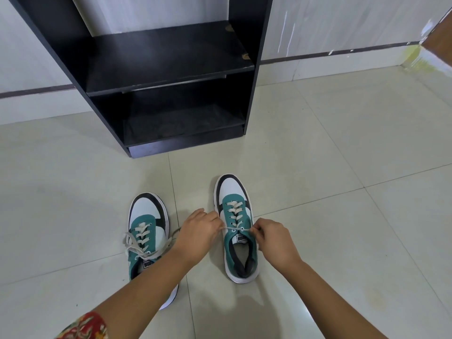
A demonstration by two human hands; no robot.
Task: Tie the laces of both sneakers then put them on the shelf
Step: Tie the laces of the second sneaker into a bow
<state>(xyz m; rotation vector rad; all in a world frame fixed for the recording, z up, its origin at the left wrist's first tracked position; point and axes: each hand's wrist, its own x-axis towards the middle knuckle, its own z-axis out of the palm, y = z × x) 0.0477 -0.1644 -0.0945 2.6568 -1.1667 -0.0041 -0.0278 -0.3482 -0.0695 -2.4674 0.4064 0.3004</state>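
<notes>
Two teal, white and black sneakers stand side by side on the tiled floor, toes pointing at the shelf. The right sneaker [235, 196] has its cream lace pulled taut sideways across the top eyelets. My left hand [199, 232] pinches one lace end at its left side, and my right hand [274, 237] pinches the other end at its right side. The left sneaker [146, 223] has loose lace ends trailing over its tongue, and my left forearm covers its heel. The black shelf unit [168, 59] stands just beyond the shoes with two open levels.
Pale floor tiles [342, 216] spread all around the shoes. A white wall with a dark skirting strip [342, 51] runs behind the shelf unit. A brown door edge [440, 37] shows at the far right corner.
</notes>
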